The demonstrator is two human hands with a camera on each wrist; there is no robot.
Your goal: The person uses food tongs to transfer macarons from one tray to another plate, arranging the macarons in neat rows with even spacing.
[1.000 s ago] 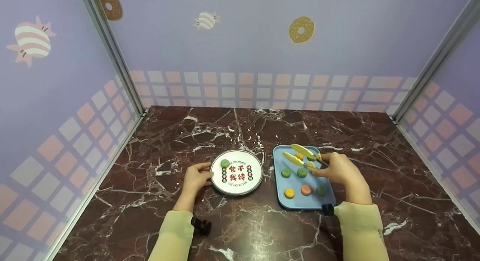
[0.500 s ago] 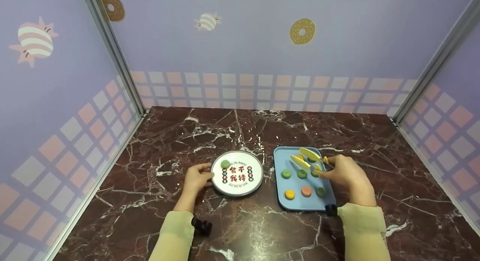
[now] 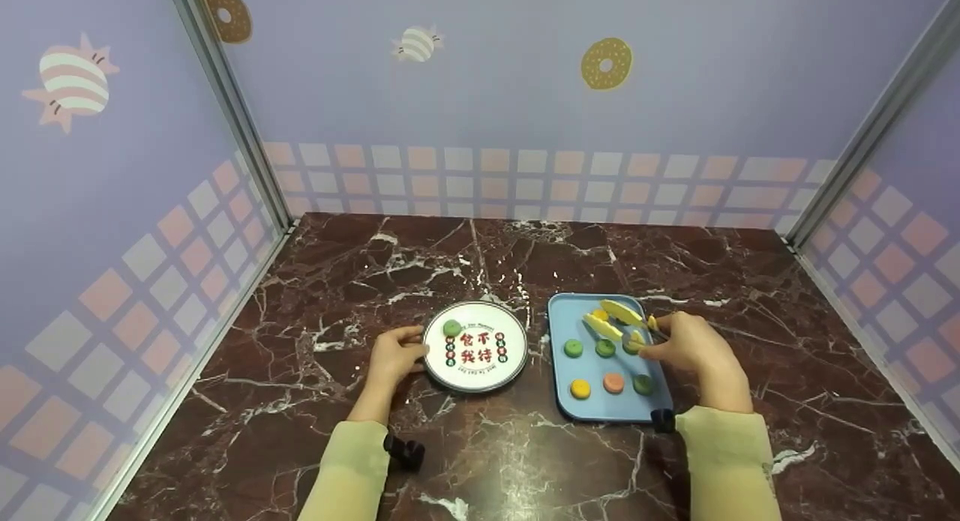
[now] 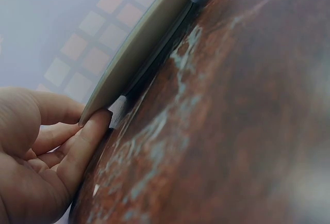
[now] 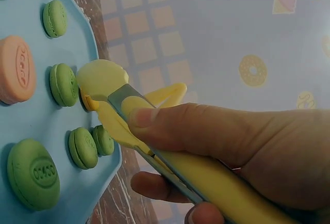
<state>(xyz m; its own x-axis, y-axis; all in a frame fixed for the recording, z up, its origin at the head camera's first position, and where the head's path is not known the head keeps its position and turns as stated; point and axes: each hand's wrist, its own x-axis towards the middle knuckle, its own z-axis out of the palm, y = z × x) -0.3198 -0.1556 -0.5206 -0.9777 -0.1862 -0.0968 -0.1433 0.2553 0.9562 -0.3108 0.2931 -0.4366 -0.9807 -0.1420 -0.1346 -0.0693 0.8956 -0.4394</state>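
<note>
My left hand [image 3: 395, 354] pinches the left rim of a round white plate [image 3: 491, 375] with red characters. In the left wrist view, thumb and fingers grip the plate's edge [image 4: 129, 61], which is slightly above the table. One green macaron [image 3: 451, 327] lies on the plate. My right hand [image 3: 696, 348] holds yellow-tipped tongs [image 3: 621, 312] over the back of a blue tray [image 3: 559, 322]. The tong tips are on either side of a yellow macaron [image 5: 88, 101]; whether they squeeze it I cannot tell. The right thumb presses the tongs' upper arm in the right wrist view.
Several other macarons share the tray: a pink one [image 3: 613, 382], a yellow one [image 3: 580, 389] and several green ones, such as the green macaron [image 5: 34, 174] in the right wrist view. Patterned purple walls [image 3: 480, 94] enclose the marble table [image 3: 480, 259] behind and at both sides.
The tongs have shifted right with my right hand, and their tips now stand around the yellow macaron at the tray's back. My left hand keeps its hold on the plate.
</note>
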